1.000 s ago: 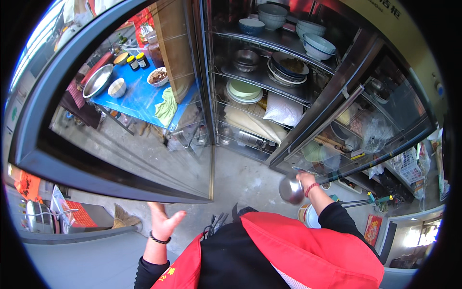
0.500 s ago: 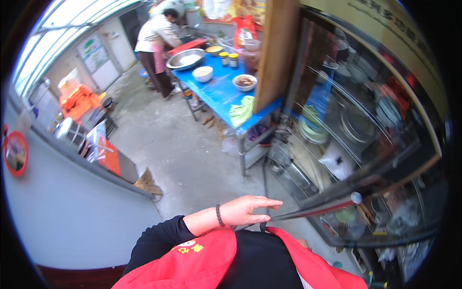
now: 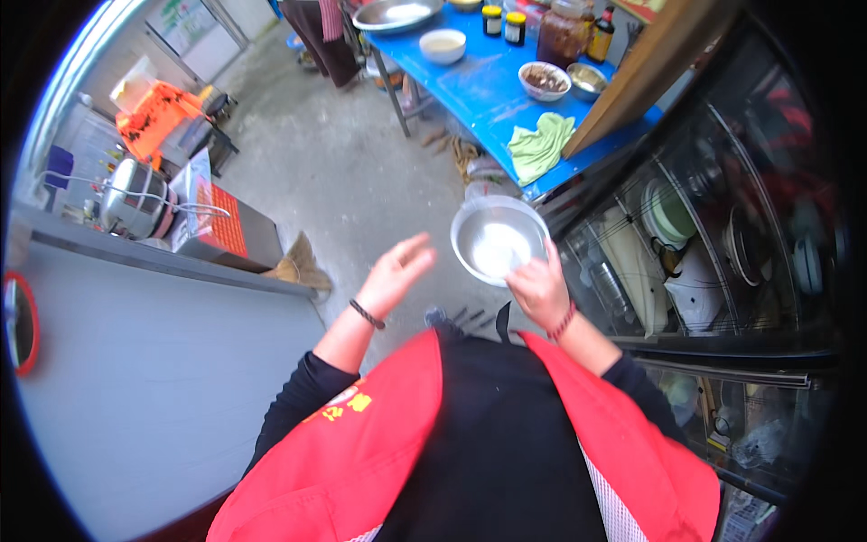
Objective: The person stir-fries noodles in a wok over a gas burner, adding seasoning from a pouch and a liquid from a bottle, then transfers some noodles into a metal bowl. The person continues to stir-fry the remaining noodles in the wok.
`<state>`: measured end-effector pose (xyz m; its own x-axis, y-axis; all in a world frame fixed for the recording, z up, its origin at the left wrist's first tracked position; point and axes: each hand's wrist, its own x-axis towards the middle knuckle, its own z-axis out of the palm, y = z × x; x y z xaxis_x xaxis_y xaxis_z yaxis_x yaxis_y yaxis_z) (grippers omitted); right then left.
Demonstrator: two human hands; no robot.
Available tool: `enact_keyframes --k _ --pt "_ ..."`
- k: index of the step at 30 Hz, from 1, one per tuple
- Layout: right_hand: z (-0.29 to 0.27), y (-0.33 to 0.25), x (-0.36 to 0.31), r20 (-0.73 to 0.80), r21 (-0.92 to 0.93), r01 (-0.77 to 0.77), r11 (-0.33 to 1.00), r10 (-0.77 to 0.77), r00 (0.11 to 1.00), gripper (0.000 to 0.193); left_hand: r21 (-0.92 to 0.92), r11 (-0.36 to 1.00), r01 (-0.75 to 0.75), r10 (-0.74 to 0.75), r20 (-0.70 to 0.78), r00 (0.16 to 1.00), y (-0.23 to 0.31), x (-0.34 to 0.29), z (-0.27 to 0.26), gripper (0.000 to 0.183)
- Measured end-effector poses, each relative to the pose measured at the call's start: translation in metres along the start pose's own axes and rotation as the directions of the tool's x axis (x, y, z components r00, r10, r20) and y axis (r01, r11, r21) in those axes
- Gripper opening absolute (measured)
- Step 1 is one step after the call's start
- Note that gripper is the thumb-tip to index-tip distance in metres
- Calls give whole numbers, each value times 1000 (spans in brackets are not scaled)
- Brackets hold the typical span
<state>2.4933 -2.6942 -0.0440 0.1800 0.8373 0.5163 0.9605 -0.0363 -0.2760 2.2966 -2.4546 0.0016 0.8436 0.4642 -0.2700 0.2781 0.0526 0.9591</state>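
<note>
My right hand (image 3: 540, 287) grips the near right rim of a round metal bowl (image 3: 470, 237), thumb inside it, out in front of my chest. Light glints on the bowl's inner floor, and I see nothing lying in it. To the left of the bowl, my left hand (image 3: 396, 274) is raised with its fingers stretched out and nothing in it. A gap separates it from the bowl. Beyond the bowl, the corner of a blue-topped table (image 3: 488, 108) holds a crumpled light green cloth (image 3: 540, 147).
On the table stand a bowl of dark food (image 3: 545, 81), a white bowl (image 3: 442, 47), a wide metal basin (image 3: 397, 13) and several jars. A glass-doored cabinet (image 3: 713, 226) with dishes is close on my right. A broom (image 3: 302, 265) leans by the partition at left. Another person (image 3: 323, 41) stands beyond the table.
My right hand has come into view with the metal bowl. My left hand has moved left and forward, away from my chest. The view has tilted down, and the cabinet door now appears closed.
</note>
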Motion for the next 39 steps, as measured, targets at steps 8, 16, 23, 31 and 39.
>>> enact_keyframes --k 8,16,23,31,39 --pt "62 -12 221 -163 70 348 935 -333 929 22 -443 895 58 -60 9 998 32 85 -110 59" --pt "131 17 354 -61 270 344 900 -340 938 23 -645 764 11 -126 -132 983 28 162 -213 48" --pt "208 98 478 -59 385 161 909 -149 987 11 -691 723 13 -308 -306 901 22 247 -321 39" --pt "327 128 643 127 648 -3 761 -104 987 4 -708 622 -335 -388 -650 654 -14 270 -475 39" --pt "470 101 798 176 582 199 788 -361 916 5 -718 691 84 -704 -641 306 -116 299 -645 42"
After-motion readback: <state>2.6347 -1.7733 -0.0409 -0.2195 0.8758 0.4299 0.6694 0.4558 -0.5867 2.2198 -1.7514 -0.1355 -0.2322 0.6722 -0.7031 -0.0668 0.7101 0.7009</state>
